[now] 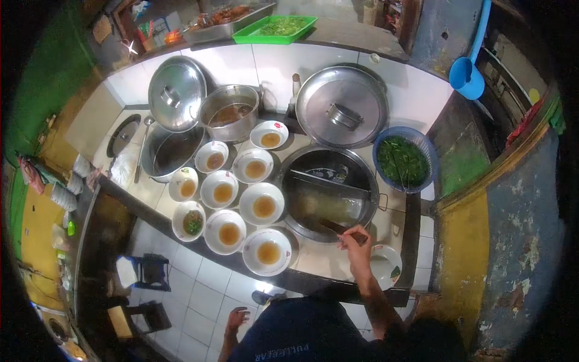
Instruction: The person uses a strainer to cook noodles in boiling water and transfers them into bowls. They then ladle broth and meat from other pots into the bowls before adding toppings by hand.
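My right hand point(356, 238) is closed around a brown wooden handle point(333, 226) at the near rim of a large round pot point(287, 217). What the handle belongs to cannot be made out. A metal divider point(329, 186) splits the pot, with cloudy liquid in its near part. Just below my right hand, a white bowl point(381, 274) sits by the counter edge. Low over the floor hangs my left hand point(238, 318), fingers loosely bent and apart, holding nothing. Left of the pot stand several white bowls point(263, 204) with brown liquid; one bowl point(181, 228) has chopped greens.
A blue basket point(433, 158) of leafy greens stands right of the pot. Behind lean two large lids point(310, 99) point(163, 78). Two more pots point(205, 117) point(151, 166) hold dark liquid, and a ladle point(143, 145) lies nearby. A green tray point(247, 35) rests on the ledge.
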The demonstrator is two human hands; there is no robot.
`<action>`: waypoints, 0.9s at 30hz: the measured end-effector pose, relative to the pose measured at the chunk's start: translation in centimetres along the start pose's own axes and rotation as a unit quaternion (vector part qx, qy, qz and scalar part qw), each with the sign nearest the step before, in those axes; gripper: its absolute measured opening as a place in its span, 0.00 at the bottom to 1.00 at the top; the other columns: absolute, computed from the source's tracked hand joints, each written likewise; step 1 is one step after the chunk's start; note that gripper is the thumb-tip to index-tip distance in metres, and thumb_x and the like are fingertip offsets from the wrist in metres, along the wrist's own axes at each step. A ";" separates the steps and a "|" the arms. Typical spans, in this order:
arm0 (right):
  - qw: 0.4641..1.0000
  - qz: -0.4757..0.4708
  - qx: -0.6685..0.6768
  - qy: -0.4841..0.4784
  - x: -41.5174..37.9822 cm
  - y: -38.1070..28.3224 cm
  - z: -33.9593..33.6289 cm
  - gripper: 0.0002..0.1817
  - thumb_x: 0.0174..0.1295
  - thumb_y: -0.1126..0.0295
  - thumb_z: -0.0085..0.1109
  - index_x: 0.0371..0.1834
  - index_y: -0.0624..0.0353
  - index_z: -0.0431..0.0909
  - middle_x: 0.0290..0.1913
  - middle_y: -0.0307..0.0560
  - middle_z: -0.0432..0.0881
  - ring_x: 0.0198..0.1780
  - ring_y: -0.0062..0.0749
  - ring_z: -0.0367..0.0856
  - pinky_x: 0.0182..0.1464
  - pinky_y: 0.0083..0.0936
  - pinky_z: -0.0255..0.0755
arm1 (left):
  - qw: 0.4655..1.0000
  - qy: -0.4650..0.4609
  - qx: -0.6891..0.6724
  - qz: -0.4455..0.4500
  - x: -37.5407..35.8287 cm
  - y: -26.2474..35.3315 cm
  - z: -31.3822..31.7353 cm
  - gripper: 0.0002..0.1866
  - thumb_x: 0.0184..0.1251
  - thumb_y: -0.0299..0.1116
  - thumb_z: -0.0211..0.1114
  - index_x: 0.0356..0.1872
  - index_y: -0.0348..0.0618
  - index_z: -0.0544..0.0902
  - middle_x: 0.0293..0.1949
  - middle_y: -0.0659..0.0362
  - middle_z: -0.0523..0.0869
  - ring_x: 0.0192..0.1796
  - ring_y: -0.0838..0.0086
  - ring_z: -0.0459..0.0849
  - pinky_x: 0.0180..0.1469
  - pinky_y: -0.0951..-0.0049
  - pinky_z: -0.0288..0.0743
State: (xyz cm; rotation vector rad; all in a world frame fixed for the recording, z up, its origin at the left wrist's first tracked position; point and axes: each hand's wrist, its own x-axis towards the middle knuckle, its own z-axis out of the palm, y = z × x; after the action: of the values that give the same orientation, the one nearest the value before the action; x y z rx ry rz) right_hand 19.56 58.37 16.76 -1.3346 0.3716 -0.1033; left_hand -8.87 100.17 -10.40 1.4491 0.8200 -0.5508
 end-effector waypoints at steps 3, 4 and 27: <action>0.997 -0.027 0.067 0.011 -0.6 1.7 -0.3 0.04 0.56 0.80 0.54 0.26 0.60 0.73 0.22 0.41 0.76 0.26 0.25 0.80 0.30 0.21 0.71 | 0.967 -0.154 0.176 0.101 -0.7 5.5 -0.3 0.17 0.66 0.35 0.56 0.53 0.39 0.78 0.46 0.51 0.85 0.43 0.67 0.84 0.39 0.73 0.78; 0.997 -0.024 0.068 0.014 -1.0 1.7 -0.4 0.04 0.56 0.80 0.54 0.27 0.60 0.72 0.23 0.41 0.76 0.26 0.27 0.80 0.31 0.21 0.71 | 0.936 -0.216 0.232 0.156 -0.8 7.0 -0.3 0.17 0.67 0.34 0.55 0.53 0.39 0.78 0.46 0.52 0.85 0.46 0.67 0.83 0.42 0.73 0.78; 0.946 0.115 -0.028 -0.303 -9.2 -3.1 -0.7 0.14 0.63 0.68 0.59 0.48 0.63 0.78 0.43 0.48 0.84 0.45 0.30 0.84 0.49 0.26 0.74 | 0.924 -0.375 -0.045 0.069 -9.7 34.5 21.5 0.17 0.65 0.26 0.59 0.54 0.33 0.71 0.40 0.56 0.84 0.39 0.73 0.84 0.39 0.74 0.80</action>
State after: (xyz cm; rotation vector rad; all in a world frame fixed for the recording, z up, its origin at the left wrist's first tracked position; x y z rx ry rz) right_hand 11.10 59.59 21.52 -1.2991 0.0017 0.5091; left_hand 14.73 80.13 17.69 1.0678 0.1286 -0.8692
